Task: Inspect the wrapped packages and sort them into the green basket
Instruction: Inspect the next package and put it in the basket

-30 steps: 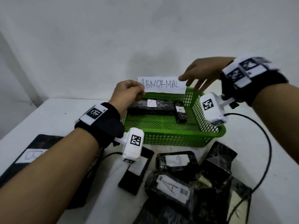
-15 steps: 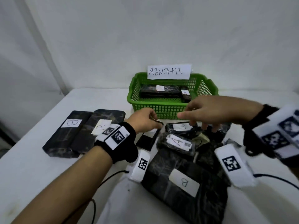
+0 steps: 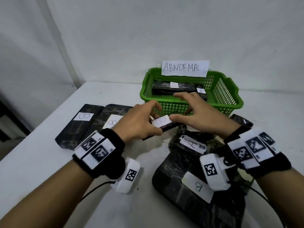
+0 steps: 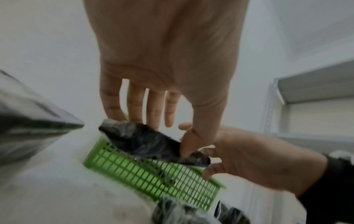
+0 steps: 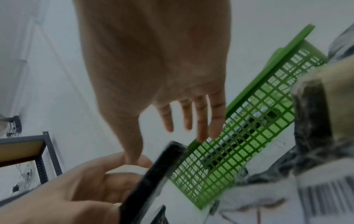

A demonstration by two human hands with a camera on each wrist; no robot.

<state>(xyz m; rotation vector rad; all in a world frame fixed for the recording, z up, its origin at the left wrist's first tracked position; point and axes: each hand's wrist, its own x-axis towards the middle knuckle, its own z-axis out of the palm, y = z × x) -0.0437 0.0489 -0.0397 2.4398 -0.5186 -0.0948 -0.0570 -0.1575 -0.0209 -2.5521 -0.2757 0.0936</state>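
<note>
The green basket [image 3: 230, 102] stands at the back of the table with an "ABNORMAL" sign on its far rim. Two black wrapped packages lie inside, a long one [image 3: 172, 88] and a small one [image 3: 201, 93]. My left hand [image 3: 141, 122] grips a small flat black package [image 3: 162, 123] with a white label, lifted just before the basket's front wall. My right hand [image 3: 194, 116] has its thumb resting on that label, its fingers straight and spread. In the wrist views the held package [image 4: 149, 141] [image 5: 153, 174] hangs in front of the basket [image 4: 153, 171] [image 5: 249, 128].
Two flat packages labelled B [image 3: 80, 124] [image 3: 111, 120] lie side by side on the left. In front of me are a crumpled package labelled A [image 3: 192, 143], a large one labelled B [image 3: 189, 186] and another dark package [image 3: 241, 120] at the right. A wall rises behind the basket.
Both hands left the sign on the basket and came down to the pile. My left hand took the small labelled package and lifted it; my right thumb now touches it.
</note>
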